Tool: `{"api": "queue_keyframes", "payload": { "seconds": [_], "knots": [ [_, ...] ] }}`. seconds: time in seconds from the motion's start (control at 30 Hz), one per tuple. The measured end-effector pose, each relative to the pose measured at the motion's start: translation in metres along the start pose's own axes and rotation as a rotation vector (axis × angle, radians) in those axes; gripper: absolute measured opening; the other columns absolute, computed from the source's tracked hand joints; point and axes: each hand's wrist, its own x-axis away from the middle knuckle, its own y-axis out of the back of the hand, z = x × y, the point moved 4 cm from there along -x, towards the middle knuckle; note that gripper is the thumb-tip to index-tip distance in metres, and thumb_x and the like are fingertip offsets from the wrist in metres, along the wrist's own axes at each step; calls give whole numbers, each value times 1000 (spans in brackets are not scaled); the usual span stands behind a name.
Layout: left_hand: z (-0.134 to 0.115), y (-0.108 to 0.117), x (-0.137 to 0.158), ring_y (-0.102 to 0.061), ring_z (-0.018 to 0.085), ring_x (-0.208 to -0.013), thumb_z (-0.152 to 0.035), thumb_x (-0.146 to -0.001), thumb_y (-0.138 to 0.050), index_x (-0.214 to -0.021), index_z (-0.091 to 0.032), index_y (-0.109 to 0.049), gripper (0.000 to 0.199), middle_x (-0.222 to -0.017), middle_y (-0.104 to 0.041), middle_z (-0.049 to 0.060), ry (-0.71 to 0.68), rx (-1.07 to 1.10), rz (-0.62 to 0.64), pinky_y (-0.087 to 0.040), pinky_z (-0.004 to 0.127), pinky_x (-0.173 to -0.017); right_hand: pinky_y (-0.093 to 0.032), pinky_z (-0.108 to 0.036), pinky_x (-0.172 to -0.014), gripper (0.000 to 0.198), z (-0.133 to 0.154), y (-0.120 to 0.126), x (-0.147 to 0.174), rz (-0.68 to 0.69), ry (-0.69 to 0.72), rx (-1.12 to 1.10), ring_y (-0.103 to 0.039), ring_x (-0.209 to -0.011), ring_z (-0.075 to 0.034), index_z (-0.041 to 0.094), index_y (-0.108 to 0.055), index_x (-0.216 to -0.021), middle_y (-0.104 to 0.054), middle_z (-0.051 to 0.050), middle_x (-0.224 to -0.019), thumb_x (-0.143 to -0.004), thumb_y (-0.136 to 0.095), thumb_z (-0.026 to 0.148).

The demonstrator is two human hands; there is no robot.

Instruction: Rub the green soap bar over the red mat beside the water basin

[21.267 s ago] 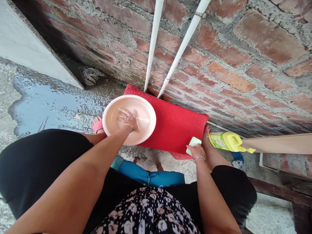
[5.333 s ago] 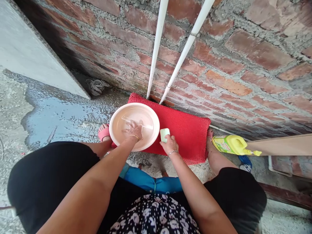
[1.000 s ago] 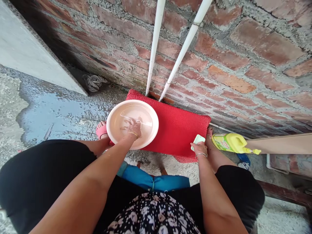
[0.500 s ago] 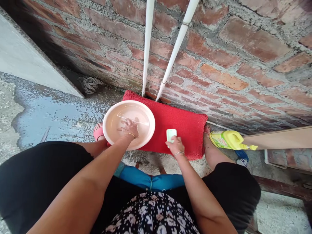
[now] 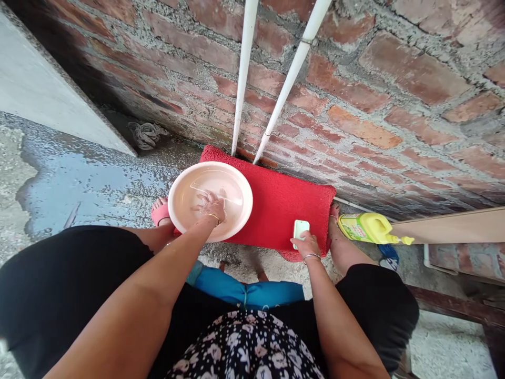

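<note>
My left hand (image 5: 213, 206) is under the water in a pale pink basin (image 5: 248, 210), its fingers spread and nothing visible in them. The basin stands on the left part of a red textured mat (image 5: 282, 197). My right hand (image 5: 307, 244) grips a small pale green and white scrub brush (image 5: 301, 228) against the mat, near its right front end. What is on the brush's underside is hidden.
A yellow jug-shaped bottle (image 5: 366, 226) lies by my right foot. Two white pipes (image 5: 268, 129) run down the brick wall (image 5: 355, 121) behind the mat. A grey cloth bundle (image 5: 145, 135) and a slab (image 5: 59, 84) are at the left, near wet floor (image 5: 90, 179).
My right hand has moved with the scrub brush to the right and slightly nearer me along the mat. My left hand stays in the basin.
</note>
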Motion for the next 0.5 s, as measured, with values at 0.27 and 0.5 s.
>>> {"api": "queue_keyframes", "payload": {
  "seconds": [0.27, 0.5],
  "knots": [
    [1, 2, 2, -6, 56, -135, -32, -59, -77, -151, -33, 0, 120, -154, -3, 25, 1, 20, 23, -30, 78, -85, -44, -34, -76, 42, -5, 3, -1, 10, -111, -32, -60, -92, -22, 23, -55, -106, -52, -9, -112, -75, -59, 52],
    [-1, 4, 4, -4, 57, -135, -31, -60, -76, -151, -33, 0, 119, -155, -4, 24, -5, 30, 20, -28, 80, -84, -43, -30, -72, 39, 71, -9, 33, -14, 155, 12, -60, -87, -19, 28, -56, -105, -50, -3, -106, -75, -59, 54]
  ]
}}
